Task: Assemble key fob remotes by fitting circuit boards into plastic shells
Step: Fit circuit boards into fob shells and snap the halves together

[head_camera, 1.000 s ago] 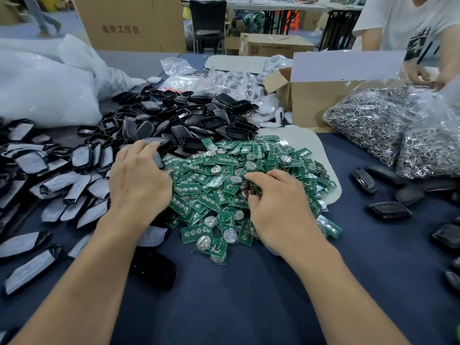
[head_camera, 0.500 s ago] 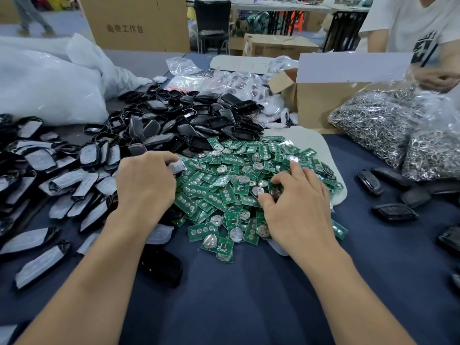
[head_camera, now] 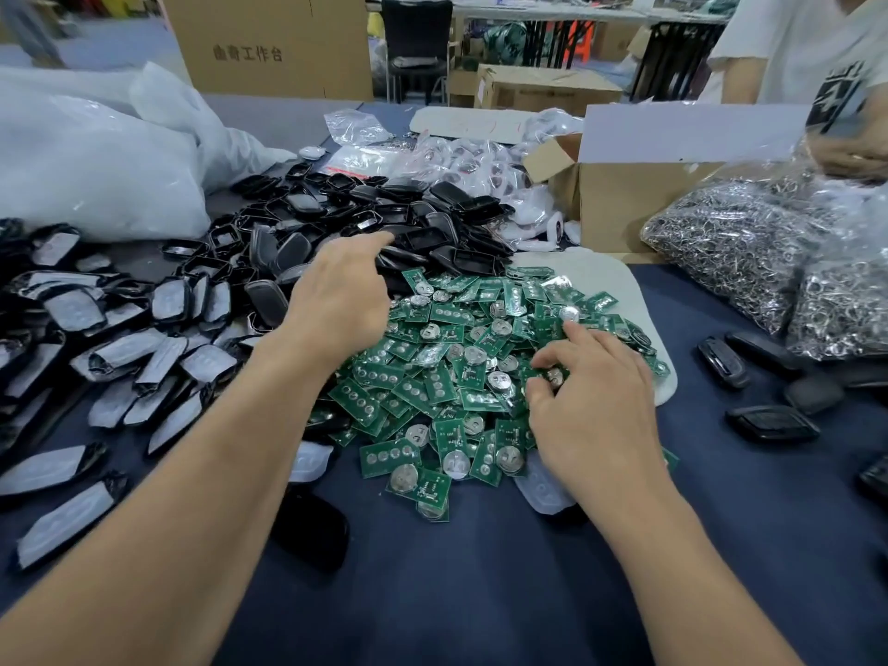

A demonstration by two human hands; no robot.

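Observation:
A heap of green circuit boards [head_camera: 456, 358], many with coin cells, lies on a white pad [head_camera: 600, 276] in the middle of the blue table. Behind it is a pile of black plastic shells [head_camera: 365, 213]. More shells with grey liners [head_camera: 120, 348] spread out to the left. My left hand [head_camera: 336, 300] reaches over the near edge of the black shell pile with its index finger stretched forward, and nothing shows in it. My right hand [head_camera: 591, 401] rests on the right side of the board heap. Its thumb and fingers pinch a circuit board [head_camera: 555, 375].
A black fob half [head_camera: 312, 531] lies under my left forearm. Several black shells [head_camera: 769, 423] sit at the right. Bags of metal rings [head_camera: 735, 242] and a cardboard box [head_camera: 620, 204] stand behind them. A white plastic bag [head_camera: 86, 170] fills the far left. Another person [head_camera: 807, 55] works at the far right.
My left hand has moved forward from the boards' left edge to the black shells, and the shell it held is out of sight. My right hand shifted right and pinched a board.

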